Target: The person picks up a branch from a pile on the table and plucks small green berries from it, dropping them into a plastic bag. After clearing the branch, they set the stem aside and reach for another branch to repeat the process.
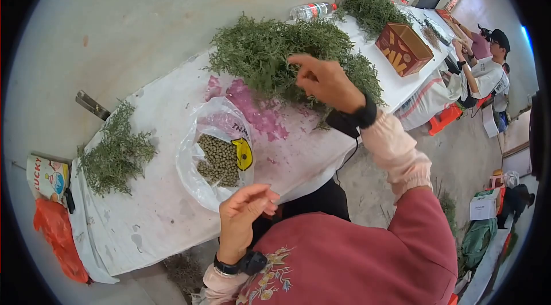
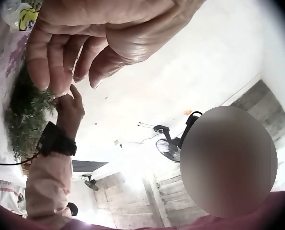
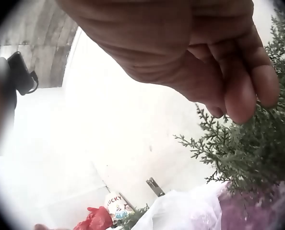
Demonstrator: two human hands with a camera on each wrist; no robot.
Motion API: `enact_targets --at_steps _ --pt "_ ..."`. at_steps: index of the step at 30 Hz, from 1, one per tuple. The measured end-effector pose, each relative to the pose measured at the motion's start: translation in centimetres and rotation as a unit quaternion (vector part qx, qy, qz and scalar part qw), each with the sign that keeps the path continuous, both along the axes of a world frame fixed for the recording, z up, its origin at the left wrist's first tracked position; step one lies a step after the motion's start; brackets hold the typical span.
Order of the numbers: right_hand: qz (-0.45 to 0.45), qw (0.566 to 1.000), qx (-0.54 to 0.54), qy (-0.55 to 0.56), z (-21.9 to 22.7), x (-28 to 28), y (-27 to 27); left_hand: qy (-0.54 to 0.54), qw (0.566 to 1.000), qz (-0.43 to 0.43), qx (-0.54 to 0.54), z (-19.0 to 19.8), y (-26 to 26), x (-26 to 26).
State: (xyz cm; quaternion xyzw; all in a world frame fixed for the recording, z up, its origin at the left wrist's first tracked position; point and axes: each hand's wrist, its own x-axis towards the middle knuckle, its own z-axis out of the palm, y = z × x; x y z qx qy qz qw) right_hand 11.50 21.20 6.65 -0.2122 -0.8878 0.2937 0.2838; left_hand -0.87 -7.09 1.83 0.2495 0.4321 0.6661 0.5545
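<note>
My right hand (image 1: 330, 84) is over a large heap of green conifer sprigs (image 1: 258, 43), its fingers loosely bent with nothing seen between them. In the right wrist view, the fingertips overlap the feathery sprigs (image 3: 238, 153). My left hand (image 1: 241, 219) hovers by the near edge of the table, palm turned inward and fingers relaxed, holding nothing visible. Just beyond it a clear plastic bag (image 1: 189, 176) stands open, with small round green-brown cones or seeds (image 1: 217, 161) inside and a yellow patch (image 1: 244, 154) on its side.
A smaller sprig pile (image 1: 117, 153) lies left on the white-covered table (image 1: 155, 222). Toward the right are a lying water bottle (image 1: 313, 11), another green heap (image 1: 370, 9) and a red-brown box (image 1: 403, 49). A red bag (image 1: 57, 239) hangs at the left end. Another person (image 1: 488, 75) sits farther along.
</note>
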Motion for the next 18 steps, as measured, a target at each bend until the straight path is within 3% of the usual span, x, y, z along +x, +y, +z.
enact_targets --at_steps 4,7,12,16,18 --pt "0.004 0.996 -0.086 -0.018 -2.5 2.3 -0.7 -0.060 0.997 -0.043 -0.034 -0.9 2.0 0.3" --pt "-0.045 0.989 0.136 0.029 -2.8 1.8 0.1 -0.053 0.996 -0.059 -0.043 -1.2 3.6 1.8" --pt "-0.027 0.991 0.127 0.021 -4.9 -0.8 1.7 -0.046 0.994 -0.080 -0.052 -1.3 5.2 3.3" --pt "0.015 0.985 0.142 -0.094 -5.8 -1.3 1.5 -0.056 0.994 -0.071 -0.065 -1.3 5.3 3.1" --pt "-0.027 0.981 0.119 -0.150 -6.4 -1.1 0.8 -0.057 0.994 -0.065 -0.062 -1.8 5.4 2.7"
